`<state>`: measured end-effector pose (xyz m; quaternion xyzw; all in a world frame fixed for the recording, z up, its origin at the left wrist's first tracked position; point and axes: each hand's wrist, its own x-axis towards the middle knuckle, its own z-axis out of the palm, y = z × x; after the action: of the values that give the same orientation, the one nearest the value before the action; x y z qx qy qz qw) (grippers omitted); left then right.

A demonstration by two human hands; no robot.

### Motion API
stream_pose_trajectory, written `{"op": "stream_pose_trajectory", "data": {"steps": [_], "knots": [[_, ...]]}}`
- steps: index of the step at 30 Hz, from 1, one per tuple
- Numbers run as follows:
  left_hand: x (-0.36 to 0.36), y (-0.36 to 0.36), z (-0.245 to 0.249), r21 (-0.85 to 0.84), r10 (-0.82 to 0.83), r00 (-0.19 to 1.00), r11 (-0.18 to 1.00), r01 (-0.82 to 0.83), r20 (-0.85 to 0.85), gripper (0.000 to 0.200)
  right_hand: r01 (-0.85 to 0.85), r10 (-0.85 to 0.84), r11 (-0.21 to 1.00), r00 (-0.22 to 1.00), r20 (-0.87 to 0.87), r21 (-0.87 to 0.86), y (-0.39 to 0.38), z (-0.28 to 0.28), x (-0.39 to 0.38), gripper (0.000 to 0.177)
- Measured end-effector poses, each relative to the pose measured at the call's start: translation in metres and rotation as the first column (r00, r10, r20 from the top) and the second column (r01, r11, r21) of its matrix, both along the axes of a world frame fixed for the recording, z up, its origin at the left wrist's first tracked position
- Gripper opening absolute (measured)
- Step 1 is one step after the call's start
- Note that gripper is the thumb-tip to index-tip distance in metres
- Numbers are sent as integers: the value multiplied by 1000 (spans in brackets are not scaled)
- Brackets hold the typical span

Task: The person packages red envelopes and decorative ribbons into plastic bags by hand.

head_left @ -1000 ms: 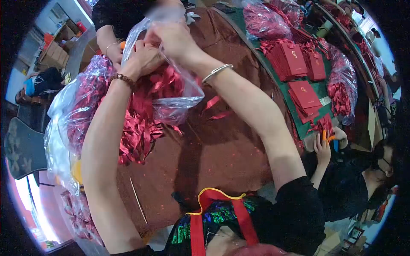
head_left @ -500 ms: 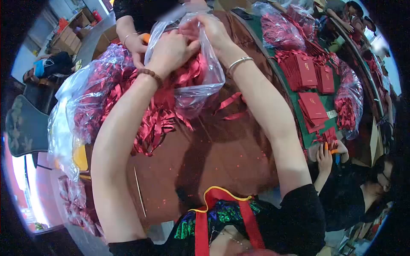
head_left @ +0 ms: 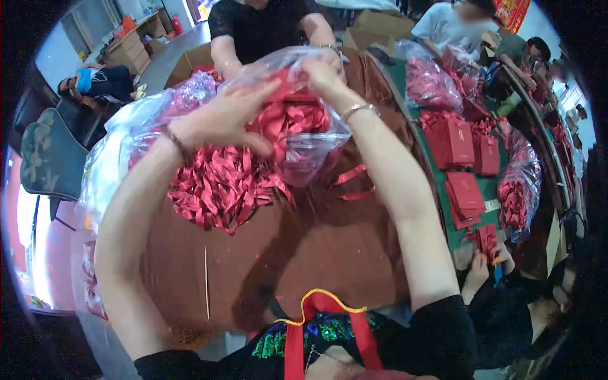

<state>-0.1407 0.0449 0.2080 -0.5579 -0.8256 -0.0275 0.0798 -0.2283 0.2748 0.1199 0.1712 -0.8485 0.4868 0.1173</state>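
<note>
A clear plastic bag [head_left: 313,152] stuffed with red ribbons [head_left: 294,120] stands on the brown tabletop [head_left: 316,253]. My right hand [head_left: 324,77] has its fingers closed on the bag's upper edge. To the left of the bag, my left hand [head_left: 231,117] is open, thumb and fingers spread, slightly blurred and holding nothing. Beneath it spreads a loose heap of red ribbons [head_left: 218,196], beside the bag. A few stray ribbon strips [head_left: 354,183] lie to the bag's right.
Across the table, a person in black [head_left: 266,31] stands close to the bag. On the green table at right are stacked red pouches [head_left: 465,193] and bagged ribbons [head_left: 513,206]; a co-worker's hand [head_left: 478,272] works there. A thin stick [head_left: 206,282] lies in front.
My left hand has come out of the bag's mouth, moved left and spread open. The right hand keeps hold of the bag. My view has tilted up, showing more of the people opposite.
</note>
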Motion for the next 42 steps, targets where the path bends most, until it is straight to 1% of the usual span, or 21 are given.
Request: {"op": "stream_pose_trajectory", "data": {"steps": [1, 4, 8, 13, 15, 17, 18, 22, 25, 26, 28, 29, 30, 32, 34, 36, 37, 38, 39, 40, 42], "knots": [[12, 1, 4, -20, -8, 999, 1000, 7, -33, 103, 50, -52, 998, 997, 52, 33, -3, 12, 13, 32], [17, 1, -20, -51, 44, 914, 996, -71, -404, 77, 77, -90, 991, 988, 124, 107, -10, 20, 29, 32], [25, 4, -31, 25, 50, 905, 999, -44, -422, 69, 6, 45, 951, 987, -155, 311, -11, 26, 32, 30], [9, 2, -26, 290, 126, 926, 957, -19, -355, 60, 87, -2, 864, 985, -170, 495, -5, 35, 40, 27], [12, -5, -18, 215, 163, 968, 969, -121, -190, 60, 154, -175, 983, 946, 273, 98, -14, 58, 65, 27], [15, -13, -16, 155, 105, 994, 983, -101, -16, 56, -189, 223, 924, 972, 68, -332, 6, 2, 5, 25], [18, -18, -11, 99, 88, 996, 991, -85, -30, 55, 167, -176, 984, 969, 173, 65, -9, 52, 64, 26], [43, -14, 4, 231, 211, 928, 929, -287, 306, 53, 102, -102, 995, 994, 27, 13, -8, 34, 33, 27], [27, -26, -11, 120, 284, 923, 958, -261, -259, 38, 102, -102, 994, 995, -3, -33, -15, 25, 22, 27], [26, -34, -13, 113, 307, 912, 951, -287, -272, 38, 115, -116, 991, 993, -12, -63, -18, 21, 18, 27], [28, -39, -5, -273, 209, 917, 911, -308, -338, 17, 49, -39, 986, 997, 66, -156, -15, 19, 23, 26], [31, -47, -3, -71, 10, 975, 997, -26, -221, 1, -9, 39, 982, 988, 151, -191, -4, 26, 28, 26], [40, -49, 3, -72, -22, 974, 997, 6, -226, 1, -86, 145, 937, 978, 151, -338, 5, 4, -4, 25], [61, -46, 18, -86, -66, 983, 995, 52, -173, 4, 77, -76, 997, 997, 34, -27, -1, 27, 35, 22], [67, -47, 25, -74, -83, 982, 995, 72, -171, 6, 130, -87, 970, 974, 209, -204, -5, 22, 28, 21], [69, -52, 50, -104, -69, 977, 993, 49, -200, 7, 38, 82, 935, 944, -320, 353, 4, 19, 21, 26], [64, -53, 65, 66, 0, 983, 998, 12, -185, 8, -13, 22, 995, 996, 88, -104, -6, 18, 19, 32], [60, -53, 75, 235, 56, 987, 972, -18, -154, 11, -23, 31, 994, 997, 70, -111, -8, 17, 18, 32], [59, -57, 76, 630, 126, 991, 765, -131, 53, 10, -24, 26, 999, 998, 53, -41, -6, 18, 22, 34], [54, -64, 78, 935, -21, 985, 317, -157, 172, 19, -20, 20, 999, 999, 37, 24, -1, 15, 18, 35], [58, -61, 55, 962, -267, 924, 67, -265, 273, 41, -66, 67, 997, 997, -47, 25, 1, 0, 9, 36]]}}
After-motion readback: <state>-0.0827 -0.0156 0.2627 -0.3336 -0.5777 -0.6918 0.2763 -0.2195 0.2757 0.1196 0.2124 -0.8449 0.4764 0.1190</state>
